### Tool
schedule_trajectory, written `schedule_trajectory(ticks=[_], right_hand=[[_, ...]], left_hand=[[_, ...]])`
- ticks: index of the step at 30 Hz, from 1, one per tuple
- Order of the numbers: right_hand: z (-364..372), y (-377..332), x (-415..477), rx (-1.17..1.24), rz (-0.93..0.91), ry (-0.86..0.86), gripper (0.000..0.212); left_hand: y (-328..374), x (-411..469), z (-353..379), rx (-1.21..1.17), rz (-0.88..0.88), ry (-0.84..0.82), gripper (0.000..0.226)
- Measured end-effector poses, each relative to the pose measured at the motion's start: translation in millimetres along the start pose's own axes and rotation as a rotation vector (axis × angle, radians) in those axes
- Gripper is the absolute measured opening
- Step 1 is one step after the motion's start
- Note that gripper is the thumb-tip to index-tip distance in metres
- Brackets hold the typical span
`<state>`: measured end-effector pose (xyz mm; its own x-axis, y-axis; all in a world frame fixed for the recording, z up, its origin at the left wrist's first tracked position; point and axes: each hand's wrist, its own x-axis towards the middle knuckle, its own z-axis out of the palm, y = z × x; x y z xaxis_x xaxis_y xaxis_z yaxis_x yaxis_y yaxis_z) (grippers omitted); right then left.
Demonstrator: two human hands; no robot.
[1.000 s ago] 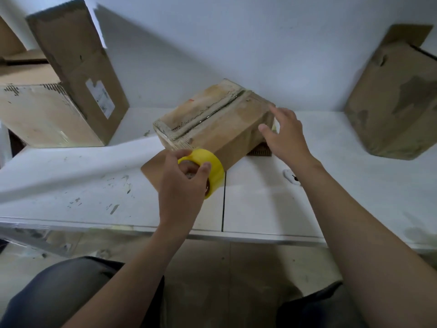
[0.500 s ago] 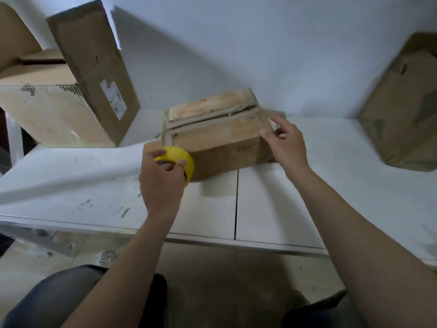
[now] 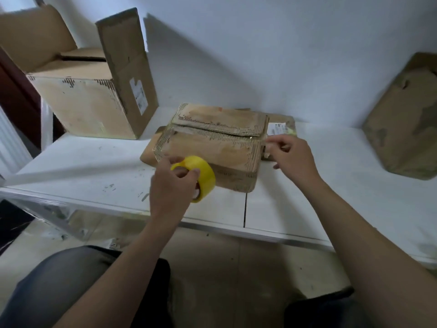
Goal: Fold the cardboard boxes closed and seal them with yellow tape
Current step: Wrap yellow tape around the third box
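Flat box [image 3: 212, 147] long axis left-right, left hand [image 3: 170, 188] grips tape roll [image 3: 203, 172], right hand [image 3: 293, 159] grasp unclear

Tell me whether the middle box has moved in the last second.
Yes. The box has turned clockwise: skewed before, its long side now runs roughly parallel to the table edge.

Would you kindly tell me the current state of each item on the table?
Middle box: flaps folded down, no yellow tape visible.
Tape roll: gripped by left hand.
Right hand: fingers curled at middle box's right end, grip unclear.
Left box: open, one flap upright.
Right box: tilted, beside wall.
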<state>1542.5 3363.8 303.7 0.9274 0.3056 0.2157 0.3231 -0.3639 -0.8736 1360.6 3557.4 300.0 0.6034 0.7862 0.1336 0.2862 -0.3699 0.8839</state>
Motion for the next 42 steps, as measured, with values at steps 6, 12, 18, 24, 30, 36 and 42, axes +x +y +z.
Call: schedule_trajectory(ticks=[6,12,18,24,30,36,42], right_hand=[[19,6,38,-0.156,-0.019,-0.059,0.036],[33,11,73,-0.113,0.078,-0.016,0.045],[47,18,100,-0.005,0.157,-0.1,0.065],[49,14,91,-0.056,0.134,-0.145,0.071],[19,11,49,-0.267,0.188,-0.225,0.062],[2,-2,1,-0.312,0.198,-0.335,0.059],[-16,-34,-32,-0.247,0.056,-0.208,0.051]], left_hand=[[-7,-3,18,-0.113,-0.183,-0.227,0.03],[-4,3,35,-0.252,-0.258,-0.199,0.023],[-2,3,48,-0.262,-0.22,-0.132,0.026],[-5,-2,50,-0.209,-0.191,-0.055,0.026],[-15,1,34,-0.117,-0.143,0.068,0.027],[-26,1,9,-0.076,-0.273,-0.056,0.045],[-13,-7,-10,-0.022,0.067,0.049,0.068]])
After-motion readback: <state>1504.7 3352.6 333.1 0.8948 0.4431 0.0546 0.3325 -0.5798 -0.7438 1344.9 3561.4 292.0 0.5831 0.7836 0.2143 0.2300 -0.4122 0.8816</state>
